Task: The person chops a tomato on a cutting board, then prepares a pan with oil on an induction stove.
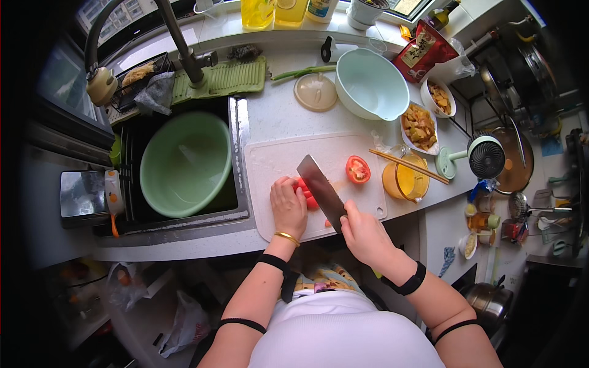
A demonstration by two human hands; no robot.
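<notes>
My right hand grips the handle of a kitchen cleaver, whose broad blade slants up to the left over the white cutting board. Beside the blade, my left hand presses on a cut piece of tomato, its fingers hiding part of it. Slices show in the tomato's red flesh. To the right of the blade lies a tomato half, cut face showing. A small red scrap sits near the board's front edge.
Right of the board, chopsticks rest across a glass cup of yellow liquid. Behind stand a pale green bowl, a translucent lid and a dish of chopped food. A green basin sits in the sink at left.
</notes>
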